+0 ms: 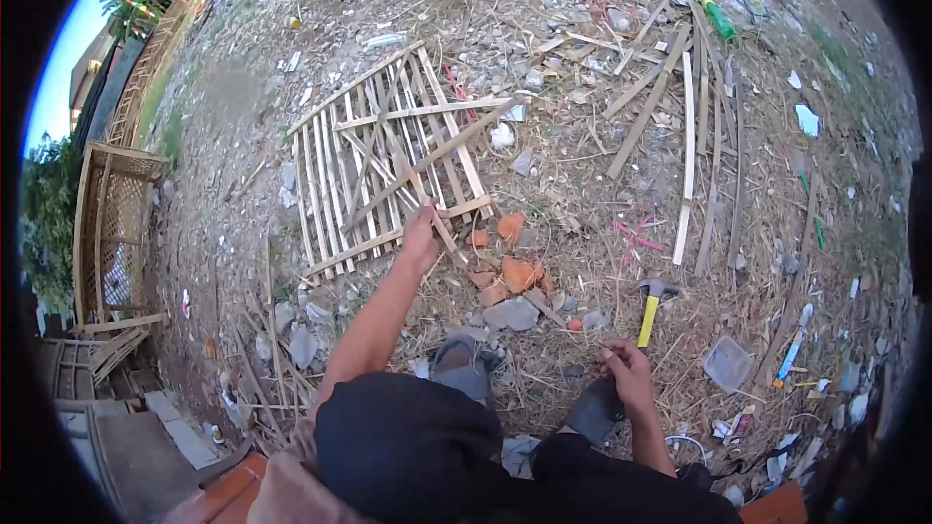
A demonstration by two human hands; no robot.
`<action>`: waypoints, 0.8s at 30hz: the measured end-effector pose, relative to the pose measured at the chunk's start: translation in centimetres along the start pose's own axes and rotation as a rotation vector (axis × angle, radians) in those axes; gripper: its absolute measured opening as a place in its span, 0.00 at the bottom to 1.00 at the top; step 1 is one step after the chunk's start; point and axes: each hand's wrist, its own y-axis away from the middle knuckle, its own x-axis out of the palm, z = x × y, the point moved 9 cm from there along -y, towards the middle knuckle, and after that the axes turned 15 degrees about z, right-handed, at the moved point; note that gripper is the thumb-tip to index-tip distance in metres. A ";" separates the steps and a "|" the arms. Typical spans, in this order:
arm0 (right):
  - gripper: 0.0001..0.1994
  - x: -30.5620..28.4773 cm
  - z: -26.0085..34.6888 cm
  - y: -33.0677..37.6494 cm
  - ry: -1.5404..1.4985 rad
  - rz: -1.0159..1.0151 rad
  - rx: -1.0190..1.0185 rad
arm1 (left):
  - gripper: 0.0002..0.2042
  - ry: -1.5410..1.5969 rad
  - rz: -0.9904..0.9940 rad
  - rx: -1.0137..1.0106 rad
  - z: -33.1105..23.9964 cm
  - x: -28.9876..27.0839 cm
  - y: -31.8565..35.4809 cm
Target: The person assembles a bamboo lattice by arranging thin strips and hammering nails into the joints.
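A frame of pale wooden slats (320, 184) lies on the ground ahead of me, left of centre, with a few loose-looking slats crossing over it. My left hand (420, 240) is closed on a wooden slat (447, 233) at the frame's near edge. Close to my right knee is my right hand (629, 369), its fingers bent and pinched together; whatever they hold is too small to make out. Just beyond that hand is a hammer (649, 315) with a yellow handle and dark head, the handle's lower end hidden by the hand.
Broken orange brick pieces (519, 275) and a grey stone (512, 314) sit between the frame and my feet. Long loose slats (687, 155) lie to the right, below a green bottle (714, 12). A clear plastic tub (728, 364) rests at right. Lattice furniture (116, 233) stands far left.
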 end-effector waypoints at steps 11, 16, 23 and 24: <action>0.11 0.5 -0.2 -0.8 0.018 0.046 0.015 | 0.15 -0.189 0.042 -0.178 -0.1 1.3 -1.0; 0.11 0.6 -0.1 -1.0 0.028 0.054 0.021 | 0.16 -0.363 0.098 -0.180 -0.9 0.1 -2.0; 0.11 0.3 -0.7 -1.0 0.014 0.034 -0.002 | 0.19 -0.603 -0.002 -0.085 -2.3 -0.8 -2.3; 0.11 0.4 -0.8 -1.0 0.014 0.036 0.002 | 0.19 -0.630 -0.045 -0.013 -3.0 -1.4 -2.2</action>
